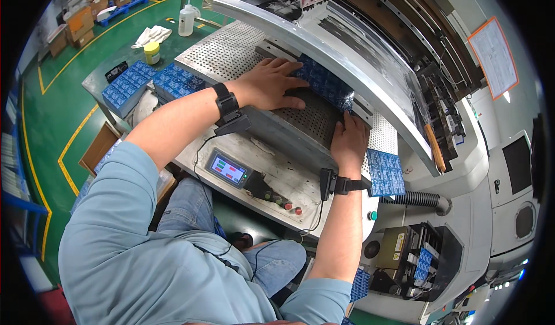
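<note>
A blue circuit board panel lies on the perforated metal bed, partly under the raised silver frame of the printing machine. My left hand is spread open, palm down, with its fingertips at the panel's left end. At the panel's right near corner is my right hand, its fingers stretched forward and touching or almost touching the edge. Neither hand is wrapped round anything. The panel's far side is hidden beneath the frame.
Stacks of blue panels stand at the left, with a yellow-lidded jar, a white cloth and a clear bottle behind. More panels lie at the right. A touchscreen and push buttons sit in front.
</note>
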Demonstrator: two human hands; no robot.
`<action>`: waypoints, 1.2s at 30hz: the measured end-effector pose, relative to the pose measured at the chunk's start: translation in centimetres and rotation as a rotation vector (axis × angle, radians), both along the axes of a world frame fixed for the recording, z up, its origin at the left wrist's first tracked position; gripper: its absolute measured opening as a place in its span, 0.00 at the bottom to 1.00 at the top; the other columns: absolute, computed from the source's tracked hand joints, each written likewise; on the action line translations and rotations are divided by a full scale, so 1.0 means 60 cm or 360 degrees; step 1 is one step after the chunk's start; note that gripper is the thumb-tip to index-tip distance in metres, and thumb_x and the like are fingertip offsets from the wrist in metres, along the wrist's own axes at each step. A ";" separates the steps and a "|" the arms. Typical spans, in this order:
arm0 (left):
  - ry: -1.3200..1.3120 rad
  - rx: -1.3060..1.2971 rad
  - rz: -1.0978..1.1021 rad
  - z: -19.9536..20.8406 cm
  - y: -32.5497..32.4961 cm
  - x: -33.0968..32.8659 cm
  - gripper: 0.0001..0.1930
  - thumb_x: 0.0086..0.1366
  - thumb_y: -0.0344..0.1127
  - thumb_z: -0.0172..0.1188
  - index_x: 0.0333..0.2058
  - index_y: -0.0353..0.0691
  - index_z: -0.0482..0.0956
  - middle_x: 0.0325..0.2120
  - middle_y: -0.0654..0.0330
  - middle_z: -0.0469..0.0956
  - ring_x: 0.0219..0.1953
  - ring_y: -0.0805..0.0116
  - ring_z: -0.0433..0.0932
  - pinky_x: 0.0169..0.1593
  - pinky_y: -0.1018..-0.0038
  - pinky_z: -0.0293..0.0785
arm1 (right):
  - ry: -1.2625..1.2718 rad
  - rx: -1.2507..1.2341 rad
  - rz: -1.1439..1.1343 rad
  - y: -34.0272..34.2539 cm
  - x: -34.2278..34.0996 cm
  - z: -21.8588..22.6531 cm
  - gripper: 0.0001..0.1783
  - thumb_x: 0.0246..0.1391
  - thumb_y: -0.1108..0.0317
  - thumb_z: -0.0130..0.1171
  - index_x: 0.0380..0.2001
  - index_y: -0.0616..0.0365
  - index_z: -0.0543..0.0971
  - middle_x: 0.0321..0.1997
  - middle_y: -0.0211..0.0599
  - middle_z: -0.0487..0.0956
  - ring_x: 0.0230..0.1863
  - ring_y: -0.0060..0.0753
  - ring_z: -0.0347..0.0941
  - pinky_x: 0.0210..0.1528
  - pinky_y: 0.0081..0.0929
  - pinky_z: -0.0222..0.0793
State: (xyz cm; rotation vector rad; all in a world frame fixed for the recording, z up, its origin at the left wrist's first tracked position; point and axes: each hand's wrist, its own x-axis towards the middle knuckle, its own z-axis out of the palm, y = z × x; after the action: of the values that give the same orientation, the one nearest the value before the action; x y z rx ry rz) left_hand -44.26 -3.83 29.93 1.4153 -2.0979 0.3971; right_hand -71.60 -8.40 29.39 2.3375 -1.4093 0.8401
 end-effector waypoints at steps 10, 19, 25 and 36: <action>0.0002 0.0036 0.0082 -0.005 -0.013 -0.006 0.35 0.64 0.72 0.46 0.58 0.53 0.75 0.65 0.50 0.62 0.68 0.49 0.57 0.70 0.52 0.49 | 0.0036 -0.0058 -0.0076 0.006 0.009 0.002 0.22 0.61 0.61 0.54 0.57 0.55 0.76 0.57 0.47 0.74 0.61 0.52 0.66 0.67 0.43 0.56; 0.0041 0.0015 0.0067 0.000 -0.004 -0.009 0.36 0.62 0.72 0.48 0.57 0.51 0.76 0.64 0.51 0.64 0.68 0.50 0.57 0.70 0.52 0.50 | 0.0070 -0.0127 -0.0175 0.002 0.016 -0.003 0.23 0.61 0.58 0.54 0.59 0.44 0.75 0.63 0.45 0.70 0.63 0.55 0.64 0.68 0.46 0.55; 0.0079 -0.0154 0.0033 0.007 0.010 -0.004 0.33 0.63 0.67 0.53 0.57 0.50 0.76 0.63 0.49 0.65 0.67 0.48 0.60 0.69 0.54 0.51 | 0.0009 -0.0366 0.0012 0.030 0.011 0.013 0.22 0.59 0.61 0.56 0.56 0.52 0.76 0.60 0.50 0.71 0.61 0.57 0.65 0.63 0.49 0.60; 0.0959 -0.0579 0.0908 -0.050 0.101 0.379 0.19 0.62 0.39 0.63 0.49 0.36 0.78 0.47 0.47 0.79 0.52 0.53 0.76 0.57 0.65 0.69 | -0.0157 0.0640 0.0129 0.281 -0.217 -0.120 0.13 0.52 0.68 0.65 0.41 0.62 0.81 0.43 0.50 0.81 0.47 0.52 0.77 0.50 0.38 0.71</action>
State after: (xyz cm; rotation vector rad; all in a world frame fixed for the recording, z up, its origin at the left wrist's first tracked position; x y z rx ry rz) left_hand -21.53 2.23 26.94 1.6304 -1.0717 0.4666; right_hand -84.60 8.48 22.16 2.6953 -1.6648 0.7589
